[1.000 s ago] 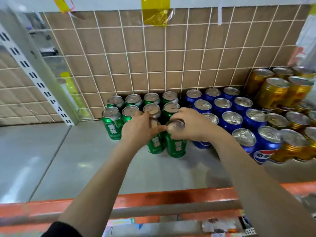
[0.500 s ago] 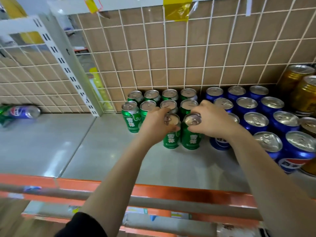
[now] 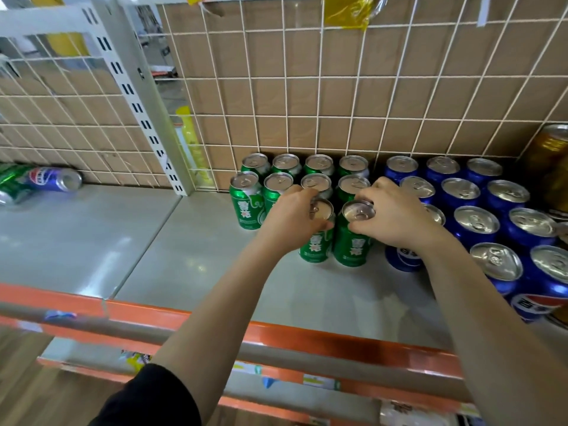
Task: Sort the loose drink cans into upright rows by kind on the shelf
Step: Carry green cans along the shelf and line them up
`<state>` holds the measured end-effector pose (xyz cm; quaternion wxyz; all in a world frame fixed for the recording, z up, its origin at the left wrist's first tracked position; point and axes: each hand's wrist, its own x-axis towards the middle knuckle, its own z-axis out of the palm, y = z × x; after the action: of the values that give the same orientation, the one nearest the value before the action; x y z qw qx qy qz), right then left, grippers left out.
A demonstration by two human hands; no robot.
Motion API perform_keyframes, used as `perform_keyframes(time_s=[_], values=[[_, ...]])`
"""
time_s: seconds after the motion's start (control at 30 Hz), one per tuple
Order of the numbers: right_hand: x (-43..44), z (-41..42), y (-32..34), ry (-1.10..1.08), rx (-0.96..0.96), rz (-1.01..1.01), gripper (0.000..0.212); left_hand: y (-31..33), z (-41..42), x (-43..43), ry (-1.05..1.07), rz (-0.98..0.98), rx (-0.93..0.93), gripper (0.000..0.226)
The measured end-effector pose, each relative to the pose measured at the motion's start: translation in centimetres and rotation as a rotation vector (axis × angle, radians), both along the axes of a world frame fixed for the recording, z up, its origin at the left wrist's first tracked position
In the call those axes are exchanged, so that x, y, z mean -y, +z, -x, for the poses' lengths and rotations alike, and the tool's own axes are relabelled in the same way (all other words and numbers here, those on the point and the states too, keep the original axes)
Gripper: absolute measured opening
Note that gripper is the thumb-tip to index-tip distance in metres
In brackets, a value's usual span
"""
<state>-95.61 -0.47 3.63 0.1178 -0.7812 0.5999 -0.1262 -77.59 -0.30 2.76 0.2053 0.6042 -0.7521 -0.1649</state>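
Observation:
Green cans (image 3: 247, 199) stand upright in rows at the back of the grey shelf (image 3: 190, 272). My left hand (image 3: 289, 216) grips the top of a front green can (image 3: 316, 247). Beside it, my right hand (image 3: 390, 213) grips the rim of a second front green can (image 3: 352, 241). Both of these cans stand upright on the shelf. Blue cans (image 3: 475, 222) stand in rows to the right, and gold cans (image 3: 547, 155) are at the far right edge.
On the left shelf section a blue can (image 3: 53, 179) and a green can (image 3: 12, 182) lie on their sides. A white wire grid (image 3: 307, 87) backs the shelf, with a slotted white upright (image 3: 138, 109) dividing sections. An orange rail (image 3: 276, 336) runs along the front edge.
The view has swung left and down, bringing the lying cans on the left section into sight. Both hands stay on the same two front green cans.

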Motion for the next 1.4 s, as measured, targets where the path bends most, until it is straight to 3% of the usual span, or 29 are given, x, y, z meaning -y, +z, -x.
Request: perform_keyframes(time_s=[0.5, 0.7, 0.8, 0.9, 1.1, 1.4], values=[[-0.1, -0.7, 0.2, -0.023, 0.044, -0.013, 0.057, -0.2, -0.6, 0.3, 0.036, -0.023, -0.034, 0.062], [-0.6, -0.7, 0.1, -0.037, 0.046, -0.015, 0.049, -0.1, -0.4, 0.2, 0.003, -0.064, -0.051, 0.064], [-1.0, -0.9, 0.0, -0.058, 0.002, -0.034, 0.06, -0.5, -0.2, -0.4, 0.013, -0.108, -0.08, 0.072], [-1.7, -1.9, -0.1, -0.053, -0.066, 0.081, 0.064, -0.9, -0.8, -1.4, 0.047, -0.116, -0.056, 0.086], [-3.7, -7.6, 0.1, 0.127, 0.007, 0.239, 0.053, -1.2, -5.6, -5.3, 0.219, -0.067, 0.041, 0.084], [-6.8, -21.8, -2.0, 0.506, -0.046, 0.062, 0.055, -2.1, -19.0, -14.5, 0.614, -0.161, 0.111, 0.07]])
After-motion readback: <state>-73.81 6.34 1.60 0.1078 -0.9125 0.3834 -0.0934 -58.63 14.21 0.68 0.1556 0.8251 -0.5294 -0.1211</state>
